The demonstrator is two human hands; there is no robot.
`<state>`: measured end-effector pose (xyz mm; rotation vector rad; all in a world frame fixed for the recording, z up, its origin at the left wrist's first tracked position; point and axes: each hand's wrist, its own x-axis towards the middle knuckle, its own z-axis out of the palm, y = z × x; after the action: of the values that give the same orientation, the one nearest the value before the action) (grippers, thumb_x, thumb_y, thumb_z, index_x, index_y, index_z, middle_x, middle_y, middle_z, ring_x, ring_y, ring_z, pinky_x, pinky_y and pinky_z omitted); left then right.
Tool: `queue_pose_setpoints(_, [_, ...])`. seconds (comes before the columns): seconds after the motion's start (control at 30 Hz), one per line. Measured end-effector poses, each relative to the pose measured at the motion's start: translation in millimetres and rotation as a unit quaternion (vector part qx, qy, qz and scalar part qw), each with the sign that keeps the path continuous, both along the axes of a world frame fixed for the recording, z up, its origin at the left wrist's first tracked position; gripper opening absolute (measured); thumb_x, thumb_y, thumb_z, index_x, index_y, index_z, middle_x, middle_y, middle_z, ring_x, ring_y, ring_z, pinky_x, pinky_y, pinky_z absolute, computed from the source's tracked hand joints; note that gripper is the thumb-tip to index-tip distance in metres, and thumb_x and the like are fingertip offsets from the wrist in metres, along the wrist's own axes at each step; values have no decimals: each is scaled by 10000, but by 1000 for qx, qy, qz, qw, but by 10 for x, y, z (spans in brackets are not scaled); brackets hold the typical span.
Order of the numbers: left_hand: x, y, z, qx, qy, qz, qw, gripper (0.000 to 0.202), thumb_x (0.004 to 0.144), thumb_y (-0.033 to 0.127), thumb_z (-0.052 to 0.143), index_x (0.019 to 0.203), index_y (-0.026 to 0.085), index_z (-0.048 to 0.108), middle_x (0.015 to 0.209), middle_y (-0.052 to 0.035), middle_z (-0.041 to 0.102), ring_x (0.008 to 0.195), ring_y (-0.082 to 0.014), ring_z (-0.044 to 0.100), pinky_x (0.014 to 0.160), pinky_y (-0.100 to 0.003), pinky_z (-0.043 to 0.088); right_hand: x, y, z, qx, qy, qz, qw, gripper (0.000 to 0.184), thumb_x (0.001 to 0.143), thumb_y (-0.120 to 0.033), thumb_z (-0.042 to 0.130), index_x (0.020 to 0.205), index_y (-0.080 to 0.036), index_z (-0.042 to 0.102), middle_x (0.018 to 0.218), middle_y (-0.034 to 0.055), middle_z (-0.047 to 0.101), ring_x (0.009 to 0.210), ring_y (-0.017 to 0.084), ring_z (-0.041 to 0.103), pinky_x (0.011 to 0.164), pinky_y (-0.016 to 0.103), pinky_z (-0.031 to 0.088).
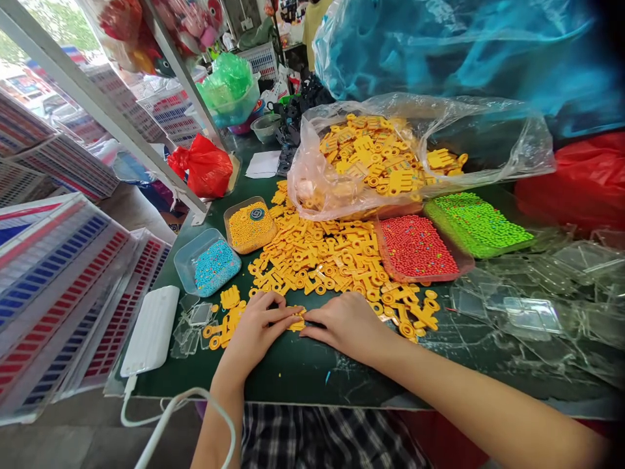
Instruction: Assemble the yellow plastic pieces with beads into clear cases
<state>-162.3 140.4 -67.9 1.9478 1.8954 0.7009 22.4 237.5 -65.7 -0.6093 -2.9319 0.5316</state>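
Note:
My left hand (258,326) and my right hand (346,322) meet at the front of a dark green table (303,371), fingertips pinched together on one small yellow plastic part (296,320). Both hands rest low on the table. Behind them spreads a big heap of yellow plastic parts (322,257). A short row of the same yellow parts (222,322) lies just left of my left hand, beside small clear plastic lids (193,319).
Trays of beads stand around the heap: blue (211,266), yellow (250,226), red (416,246), green (476,223). A clear bag (488,130) holds more yellow parts. Clear plastic cases (537,306) lie at right, a white power bank (152,329) with cable at left, striped boxes (53,273) further left.

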Motion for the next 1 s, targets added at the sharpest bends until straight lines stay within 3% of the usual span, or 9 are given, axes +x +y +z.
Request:
queue_pose_setpoints(0.2, [-38, -29, -9, 51, -25, 72, 996, 270, 923, 465, 549, 1008, 325, 764, 843, -43, 625, 828, -192, 544, 745, -322, 459, 16, -3, -14, 3, 34, 7, 999, 296, 901, -439, 618, 747, -197, 689, 613, -14, 658, 540, 105, 554, 516, 304, 125])
queue_pose_setpoints(0.4, [12, -8, -27, 12, 8, 15, 1000, 233, 923, 433, 562, 1041, 358, 749, 881, -43, 620, 846, -190, 534, 761, -325, 455, 13, -2, -32, 0, 39, -2, 999, 321, 906, -466, 604, 763, -193, 693, 637, 1, 680, 548, 111, 561, 527, 300, 127])
queue_pose_setpoints(0.7, [54, -5, -34, 7, 21, -16, 1000, 267, 948, 431, 513, 1097, 361, 724, 934, -52, 595, 888, -195, 518, 796, -340, 446, 2, 1, -48, -9, 26, -5, 1000, 279, 901, -453, 614, 838, -202, 719, 709, 21, 716, 579, 134, 596, 531, 299, 129])
queue_pose_setpoints(0.9, [42, -26, 8, 28, -1, 46, 999, 287, 954, 432, 501, 1103, 334, 725, 928, -56, 600, 892, -201, 524, 807, -354, 456, 4, 5, 8, -28, -1, -13, 1000, 328, 909, -483, 585, 796, -194, 690, 694, 23, 705, 582, 139, 581, 536, 279, 116])
queue_pose_setpoints(1.0, [27, -30, -3, 30, 10, 47, 998, 280, 944, 446, 514, 1073, 336, 738, 926, -56, 602, 885, -205, 522, 792, -352, 453, 6, 9, 23, -32, 6, -20, 999, 351, 913, -498, 572, 782, -189, 674, 678, 20, 695, 572, 134, 567, 542, 273, 112])
